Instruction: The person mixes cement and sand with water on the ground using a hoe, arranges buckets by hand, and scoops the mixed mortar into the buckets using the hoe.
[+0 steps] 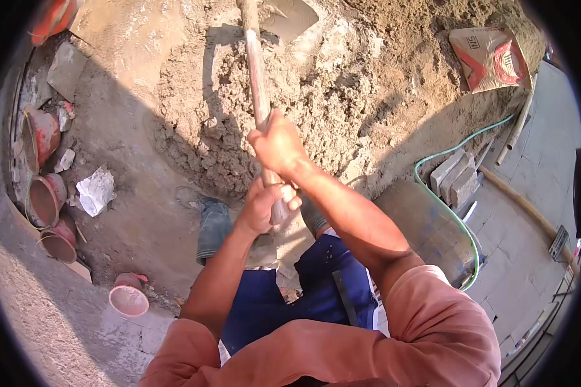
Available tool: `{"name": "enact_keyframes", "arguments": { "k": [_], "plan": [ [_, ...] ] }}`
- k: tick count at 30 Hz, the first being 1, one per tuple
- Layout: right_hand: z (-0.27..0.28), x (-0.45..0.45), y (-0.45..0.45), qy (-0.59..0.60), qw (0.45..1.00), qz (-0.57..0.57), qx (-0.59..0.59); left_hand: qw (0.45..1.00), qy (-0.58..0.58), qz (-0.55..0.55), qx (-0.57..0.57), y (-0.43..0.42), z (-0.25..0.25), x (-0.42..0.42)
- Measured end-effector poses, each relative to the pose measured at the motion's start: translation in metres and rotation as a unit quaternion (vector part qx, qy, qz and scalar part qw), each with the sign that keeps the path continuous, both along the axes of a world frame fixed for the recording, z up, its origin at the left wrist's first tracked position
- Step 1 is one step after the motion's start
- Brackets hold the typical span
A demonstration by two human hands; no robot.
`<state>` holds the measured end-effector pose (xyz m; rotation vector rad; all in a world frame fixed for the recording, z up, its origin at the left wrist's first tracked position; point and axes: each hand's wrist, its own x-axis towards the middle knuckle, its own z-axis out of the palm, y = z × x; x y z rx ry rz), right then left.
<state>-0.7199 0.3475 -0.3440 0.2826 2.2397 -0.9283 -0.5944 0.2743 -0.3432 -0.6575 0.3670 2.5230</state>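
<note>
Round wooden handle (pixel 256 84), upper centre down to mid-frame; smooth grey metal blade (pixel 292 19) at top edge, by lumpy, damp-looking mix (pixel 229 138). Left hand (pixel 259 205) wrapped round its butt end, right hand (pixel 277 145) clenched just above.

Through the head camera I see my right hand (pixel 277 145) reaching farther forward, its fingers curled into a firm grip. My left hand (pixel 266 204) is also closed, just behind it and nearer to my body. My right forearm (pixel 352 216) slants inward from a bent elbow (pixel 397 257); my left forearm (pixel 223 267) goes forward more straight.
</note>
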Motion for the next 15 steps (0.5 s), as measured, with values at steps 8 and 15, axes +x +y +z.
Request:
{"name": "enact_keyframes", "arguments": {
  "k": [8, 15],
  "plan": [
    [-0.163, -0.249, -0.019, 0.147, 0.975, 0.102, 0.134, 0.993, 0.065, -0.062, -0.074, 0.01, -0.135, -0.23],
    [-0.101, -0.03, -0.021, -0.13, 0.99, 0.035, -0.042, 0.974, -0.178, -0.079, -0.118, -0.008, -0.054, -0.022]
  ]
}}
